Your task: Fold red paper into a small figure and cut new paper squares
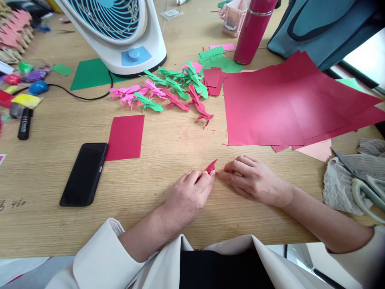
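Observation:
A small folded red paper piece (211, 166) stands between my two hands on the wooden table (54, 168). My left hand (188, 196) pinches its near end with closed fingers. My right hand (251, 179) rests beside it, fingertips pressed to the paper's right side. A pile of finished folded paper figures (168, 90) in pink, green and red lies farther back. Large red sheets (288, 100) lie at the right, and a small red rectangle (125, 137) lies at the left.
A black phone (84, 173) lies left of my hands. A white and blue fan (120, 32) stands at the back, its cord trailing left. A red bottle (252, 30), scissors (365, 186) on a grey cloth (339, 188), and a glue stick (24, 123) are around.

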`<action>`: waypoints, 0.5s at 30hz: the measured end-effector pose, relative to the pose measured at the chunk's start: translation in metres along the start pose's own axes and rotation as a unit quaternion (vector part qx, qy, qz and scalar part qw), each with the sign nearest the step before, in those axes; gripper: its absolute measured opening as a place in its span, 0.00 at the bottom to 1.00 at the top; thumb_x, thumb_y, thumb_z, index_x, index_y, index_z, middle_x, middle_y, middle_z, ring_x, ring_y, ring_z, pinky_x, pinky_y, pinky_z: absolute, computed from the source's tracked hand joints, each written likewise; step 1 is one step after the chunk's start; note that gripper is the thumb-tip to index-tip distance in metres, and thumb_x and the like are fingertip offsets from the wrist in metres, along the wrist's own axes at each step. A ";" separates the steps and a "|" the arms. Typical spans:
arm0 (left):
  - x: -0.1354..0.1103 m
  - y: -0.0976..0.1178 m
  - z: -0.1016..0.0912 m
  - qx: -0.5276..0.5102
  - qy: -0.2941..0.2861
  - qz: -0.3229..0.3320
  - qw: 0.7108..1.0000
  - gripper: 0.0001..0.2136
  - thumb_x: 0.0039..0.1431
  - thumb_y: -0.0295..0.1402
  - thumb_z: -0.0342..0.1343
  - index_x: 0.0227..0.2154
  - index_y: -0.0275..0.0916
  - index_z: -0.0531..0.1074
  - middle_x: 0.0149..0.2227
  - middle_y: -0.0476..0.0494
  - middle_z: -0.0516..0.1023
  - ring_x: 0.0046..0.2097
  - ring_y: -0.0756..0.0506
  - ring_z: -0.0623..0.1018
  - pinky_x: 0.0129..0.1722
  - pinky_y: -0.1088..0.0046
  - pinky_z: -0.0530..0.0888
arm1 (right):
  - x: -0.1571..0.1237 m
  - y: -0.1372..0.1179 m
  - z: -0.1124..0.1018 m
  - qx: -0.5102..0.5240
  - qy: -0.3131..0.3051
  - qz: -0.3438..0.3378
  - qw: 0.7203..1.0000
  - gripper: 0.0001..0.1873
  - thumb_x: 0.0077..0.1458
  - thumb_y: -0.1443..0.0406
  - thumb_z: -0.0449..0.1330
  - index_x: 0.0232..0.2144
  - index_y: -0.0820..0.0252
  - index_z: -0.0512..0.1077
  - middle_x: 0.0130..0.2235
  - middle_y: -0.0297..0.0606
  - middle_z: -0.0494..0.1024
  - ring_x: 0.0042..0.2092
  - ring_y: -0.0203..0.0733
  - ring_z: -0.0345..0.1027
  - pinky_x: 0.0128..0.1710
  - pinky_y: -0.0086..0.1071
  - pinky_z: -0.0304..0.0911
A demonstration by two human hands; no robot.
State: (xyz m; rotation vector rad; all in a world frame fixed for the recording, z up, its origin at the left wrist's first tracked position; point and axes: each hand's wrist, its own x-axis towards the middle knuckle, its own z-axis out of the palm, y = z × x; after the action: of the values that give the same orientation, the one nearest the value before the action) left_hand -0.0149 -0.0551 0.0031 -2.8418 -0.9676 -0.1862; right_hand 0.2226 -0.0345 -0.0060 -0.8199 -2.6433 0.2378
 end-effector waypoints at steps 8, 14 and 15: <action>-0.002 0.001 0.003 -0.015 0.018 -0.023 0.999 0.17 0.68 0.24 0.46 0.57 0.31 0.65 0.44 0.40 0.77 0.42 0.45 0.74 0.41 0.67 0.73 | 0.003 -0.003 -0.001 -0.046 -0.017 0.008 0.999 0.12 0.65 0.67 0.52 0.46 0.61 0.74 0.37 0.43 0.74 0.34 0.41 0.62 0.36 0.37 0.61; -0.004 0.001 0.005 -0.033 0.018 -0.034 0.999 0.17 0.68 0.26 0.47 0.58 0.33 0.64 0.45 0.40 0.77 0.44 0.44 0.74 0.43 0.66 0.72 | -0.002 -0.001 -0.006 -0.020 -0.025 0.001 0.999 0.12 0.65 0.68 0.52 0.45 0.61 0.74 0.39 0.44 0.74 0.36 0.42 0.65 0.37 0.38 0.62; -0.005 0.001 0.006 -0.036 0.016 -0.035 0.999 0.17 0.67 0.25 0.47 0.58 0.33 0.64 0.45 0.40 0.77 0.45 0.44 0.74 0.43 0.65 0.72 | -0.004 -0.001 -0.007 -0.017 -0.026 0.000 1.000 0.12 0.65 0.68 0.52 0.45 0.62 0.74 0.39 0.45 0.75 0.37 0.42 0.66 0.37 0.38 0.63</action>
State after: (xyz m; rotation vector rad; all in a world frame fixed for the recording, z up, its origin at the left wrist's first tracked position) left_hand -0.0174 -0.0579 -0.0034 -2.8606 -1.0762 -0.2796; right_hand 0.2276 -0.0375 -0.0007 -0.8365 -2.7025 0.2166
